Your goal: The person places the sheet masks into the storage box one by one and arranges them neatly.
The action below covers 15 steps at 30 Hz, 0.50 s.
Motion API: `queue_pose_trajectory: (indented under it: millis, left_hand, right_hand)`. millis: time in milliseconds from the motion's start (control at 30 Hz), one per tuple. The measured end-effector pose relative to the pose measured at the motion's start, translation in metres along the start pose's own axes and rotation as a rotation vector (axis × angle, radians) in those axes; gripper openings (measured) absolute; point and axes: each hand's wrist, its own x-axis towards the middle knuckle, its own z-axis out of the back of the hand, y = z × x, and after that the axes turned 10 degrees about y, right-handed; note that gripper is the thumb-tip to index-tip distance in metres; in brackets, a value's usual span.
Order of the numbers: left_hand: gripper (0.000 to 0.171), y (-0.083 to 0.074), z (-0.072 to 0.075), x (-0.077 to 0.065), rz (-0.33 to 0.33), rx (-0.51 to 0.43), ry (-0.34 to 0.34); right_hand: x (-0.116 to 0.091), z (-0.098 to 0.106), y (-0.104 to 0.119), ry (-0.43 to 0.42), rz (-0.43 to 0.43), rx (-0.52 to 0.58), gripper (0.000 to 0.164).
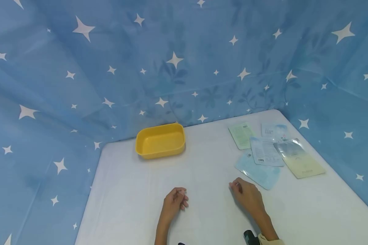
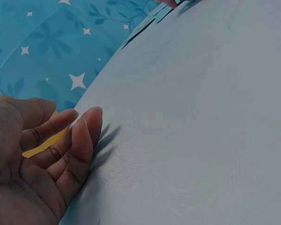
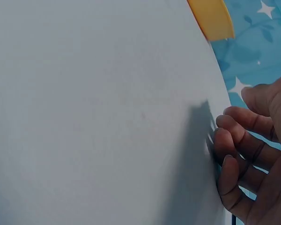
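My left hand (image 1: 173, 202) rests at the front middle of the white table, its fingers loosely curled with nothing in them. In the left wrist view the left hand (image 2: 42, 159) shows a gap between thumb and fingertips. My right hand (image 1: 248, 195) lies farther right, just in front of a light blue sheet-mask packet (image 1: 260, 172). Its loosely bent fingers also hold nothing, as the right hand (image 3: 253, 154) shows in the right wrist view. Around that packet lie a green packet (image 1: 241, 136), a white-blue packet (image 1: 266, 152), a pale blue packet (image 1: 273, 130) and a silver-and-cream packet (image 1: 303, 163), partly overlapping.
A yellow plastic basin (image 1: 160, 154) stands at the table's back left edge. Blue star-patterned cloth (image 1: 174, 81) hangs behind and beside the white table (image 1: 202, 170). A dark wrist device (image 1: 250, 237) sits by the right sleeve.
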Motion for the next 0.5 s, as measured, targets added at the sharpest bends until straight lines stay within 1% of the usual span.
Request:
queue_pose_trajectory:
  millis: [100,200,300,500]
  left_hand:
    - [0.035,0.000,0.002,0.001,0.027,-0.025,-0.015]
    - [0.037,0.000,0.009,0.003,0.054,-0.062,-0.024]
    - [0.038,0.000,0.022,0.004,0.078,-0.087,-0.059]
    - [0.038,0.004,0.056,0.009,0.087,-0.096,-0.167]
  right_hand:
    - [0.005,0.008,-0.009,-0.025,-0.023,0.022,0.023]
    - [0.006,0.016,-0.020,-0.057,-0.043,0.023,0.025]
    - [0.004,0.024,-0.032,-0.093,-0.059,0.017,0.028]
    - [-0.002,0.041,-0.053,-0.165,-0.125,0.019,0.032]
